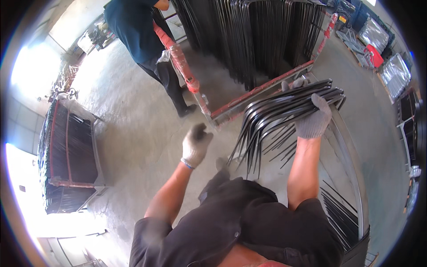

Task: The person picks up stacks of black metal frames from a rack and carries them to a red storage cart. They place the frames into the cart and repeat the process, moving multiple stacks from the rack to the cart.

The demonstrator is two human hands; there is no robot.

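Shirt (pixel 275 222) | black rods (pixel 272 108): glossy, bent | right grip (pixel 313 122): holding rods | left grip (pixel 195 146): half-curled

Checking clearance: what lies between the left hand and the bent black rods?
In the head view, concrete floor shows between the left hand and the bent rods.

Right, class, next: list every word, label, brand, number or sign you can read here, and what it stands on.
No text can be read anywhere.
Small yellow patch, upper right: too small to tell whether it bears writing.
Bent black rods in the right hand, and the red-wrapped post: no legible marking.
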